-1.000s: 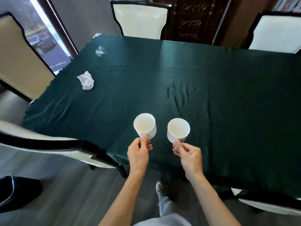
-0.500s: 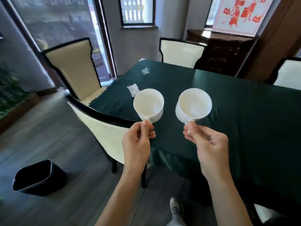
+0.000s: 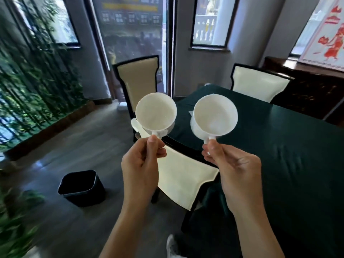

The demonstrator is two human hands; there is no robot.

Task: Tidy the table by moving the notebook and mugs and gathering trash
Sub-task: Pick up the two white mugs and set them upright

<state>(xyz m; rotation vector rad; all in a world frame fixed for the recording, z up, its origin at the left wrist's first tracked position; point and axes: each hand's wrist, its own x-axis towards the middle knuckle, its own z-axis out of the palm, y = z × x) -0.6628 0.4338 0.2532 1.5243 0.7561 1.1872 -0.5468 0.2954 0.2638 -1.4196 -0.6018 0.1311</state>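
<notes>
Two smooth, glossy white mugs are held up in the air at the middle of the frame, both tipped so that their round rims and pale insides face the camera. The left hand (image 3: 139, 164) grips the small looped handle of the left mug (image 3: 156, 112), thumb pressed on top and fingers curled beneath. The right hand (image 3: 236, 168) pinches the handle of the right mug (image 3: 215, 116) between thumb and curled fingers. The mugs sit side by side, near each other but apart. The left one hangs over a chair and the right one over the table's near left edge. The table (image 3: 297, 155) fills the right of the frame under a dark green cloth, softly wrinkled and with a slight sheen. A small white scrap (image 3: 190, 113) shows on the cloth at the right mug's left edge, too hidden to identify. A black-framed chair with a cream padded seat (image 3: 182, 175) is tucked in below the hands. Two matching high-backed chairs stand beyond, one (image 3: 137, 79) behind the left mug and one (image 3: 258, 82) at the table's far end. A black, rounded-square bin (image 3: 81, 187) stands on the grey wood-grain floor (image 3: 74, 146) at lower left. Bamboo plants (image 3: 31, 81) line the left side before tall windows. At upper right, a red paper-cut picture (image 3: 331, 40) hangs above a dark carved sideboard (image 3: 307, 86).
</notes>
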